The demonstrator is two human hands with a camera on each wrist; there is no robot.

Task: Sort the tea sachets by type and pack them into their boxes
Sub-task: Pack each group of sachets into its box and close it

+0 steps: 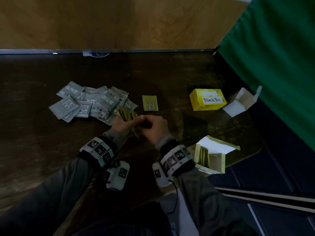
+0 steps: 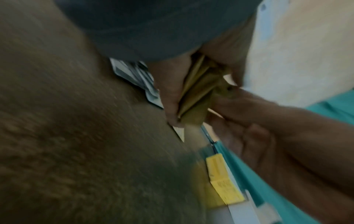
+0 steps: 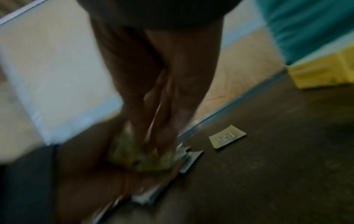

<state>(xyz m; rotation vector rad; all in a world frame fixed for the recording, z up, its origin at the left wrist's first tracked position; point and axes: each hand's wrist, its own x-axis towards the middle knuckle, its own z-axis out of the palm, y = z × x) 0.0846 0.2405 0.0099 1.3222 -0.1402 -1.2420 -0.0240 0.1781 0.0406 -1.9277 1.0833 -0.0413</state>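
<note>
From my feed: desk (image 1: 42,79) was dark brown wood grain, floor (image 1: 102,21) beyond it light tan wood. Sachet pile (image 1: 88,103) was grey-silver with white labels carrying black square codes. Lone sachet (image 1: 150,103) was olive-gold with the same black-on-white code patch. Bundle of sachets (image 2: 199,91) in the left hand (image 2: 172,91) was olive-gold too. Box (image 1: 208,99) was bright yellow, white label, black handwriting "Black Tea". Open box (image 1: 218,161) was pale olive outside, white flap inside. Curtain (image 1: 276,65) was solid green. Wrist bands (image 1: 99,150) were white with black square markers. Sleeves (image 1: 56,188) were grey.
</note>
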